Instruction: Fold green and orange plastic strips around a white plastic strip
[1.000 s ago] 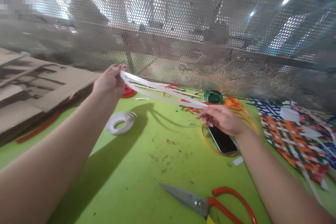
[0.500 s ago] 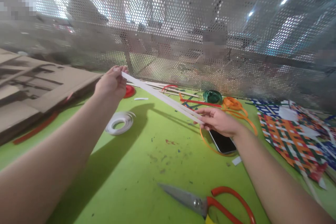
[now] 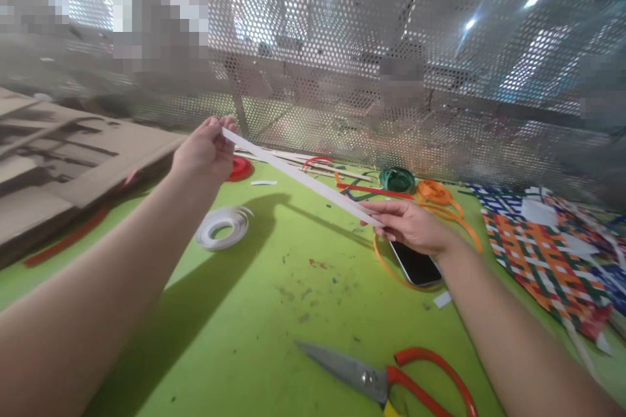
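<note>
A white strip [image 3: 303, 177] is stretched at a slant above the table, higher on the left. My left hand [image 3: 208, 146] pinches its far left end, fingers closed. At the lower end, my right hand [image 3: 403, 223] grips the strip between thumb and fingers. Under my right hand lies a dark-screened phone [image 3: 415, 264] inside a loop of orange strip. A coil of white strip [image 3: 237, 234] rests on the table below my left hand, and a red coil [image 3: 239, 169] is partly hidden behind it. Scissors with orange handles [image 3: 362, 374] lie near the front edge of view.
The green table [image 3: 235, 339] backs onto a perforated metal screen [image 3: 313, 78]. Cardboard [image 3: 63, 169] is stacked at left. Green [image 3: 397, 180] and orange coils [image 3: 433, 192] lie at the back, beside thin pale strips. A colourful woven piece [image 3: 542, 260] is at right.
The strip looks narrower now, its lower edge drawn closer to the upper one. My left hand has shifted slightly left and up; my right hand has barely moved.
</note>
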`<state>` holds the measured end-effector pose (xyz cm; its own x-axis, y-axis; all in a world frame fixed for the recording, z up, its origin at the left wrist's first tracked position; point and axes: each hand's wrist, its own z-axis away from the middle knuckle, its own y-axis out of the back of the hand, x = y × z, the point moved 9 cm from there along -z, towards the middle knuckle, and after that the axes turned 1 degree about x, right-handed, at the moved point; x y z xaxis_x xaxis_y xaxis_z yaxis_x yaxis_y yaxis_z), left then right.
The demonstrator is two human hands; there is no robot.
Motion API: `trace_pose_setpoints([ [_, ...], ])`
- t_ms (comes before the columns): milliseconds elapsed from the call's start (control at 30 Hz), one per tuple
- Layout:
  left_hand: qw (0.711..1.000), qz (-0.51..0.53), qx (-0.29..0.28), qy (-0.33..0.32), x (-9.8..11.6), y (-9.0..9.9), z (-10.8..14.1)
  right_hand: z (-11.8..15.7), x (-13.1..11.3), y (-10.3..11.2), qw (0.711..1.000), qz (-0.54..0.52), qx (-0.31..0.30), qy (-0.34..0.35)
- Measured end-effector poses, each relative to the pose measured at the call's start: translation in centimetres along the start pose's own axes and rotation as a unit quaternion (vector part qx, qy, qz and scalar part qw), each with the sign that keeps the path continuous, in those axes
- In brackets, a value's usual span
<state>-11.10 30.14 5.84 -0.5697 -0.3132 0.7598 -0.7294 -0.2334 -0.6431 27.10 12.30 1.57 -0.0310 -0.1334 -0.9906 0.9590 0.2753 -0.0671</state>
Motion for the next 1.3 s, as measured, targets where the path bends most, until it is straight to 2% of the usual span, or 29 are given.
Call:
trace_pose_setpoints([
  [100, 0.999, 0.021, 0.029, 0.024, -0.1, 0.3, 0.2, -0.1, 0.1, 0.3, 0.999, -0.042, 0.012, -0.003],
  [233, 0.997, 0.046, 0.051, 0.048, -0.2, 0.0, 0.9, -0.8, 0.6, 1.8, 0.994, -0.099, 0.056, -0.008],
  [367, 0.996, 0.064, 0.051, 0.046, 0.0, -0.2, 1.3, -1.2, 0.9, 2.9, 0.985, -0.147, 0.086, -0.015],
  [500, 0.995, 0.068, 0.061, 0.041, 0.0, 0.3, 1.0, -1.0, 0.5, 2.9, 0.980, -0.173, 0.094, -0.001],
  [667, 0.995, 0.062, 0.065, 0.031, 0.0, 1.1, 0.3, -0.7, -0.2, 2.4, 0.982, -0.147, 0.110, 0.034],
  [867, 0.996, 0.062, 0.059, 0.024, 0.1, 1.6, -0.1, -0.8, -1.0, 2.8, 0.978, -0.105, 0.155, 0.088],
  [1133, 0.995, 0.074, 0.061, 0.040, 0.0, 1.2, 0.2, -0.7, -1.0, 3.7, 0.970, -0.062, 0.204, 0.113],
  [1300, 0.992, 0.098, 0.070, 0.045, 0.0, 1.0, 0.5, -0.8, -0.7, 3.9, 0.971, -0.035, 0.209, 0.111],
])
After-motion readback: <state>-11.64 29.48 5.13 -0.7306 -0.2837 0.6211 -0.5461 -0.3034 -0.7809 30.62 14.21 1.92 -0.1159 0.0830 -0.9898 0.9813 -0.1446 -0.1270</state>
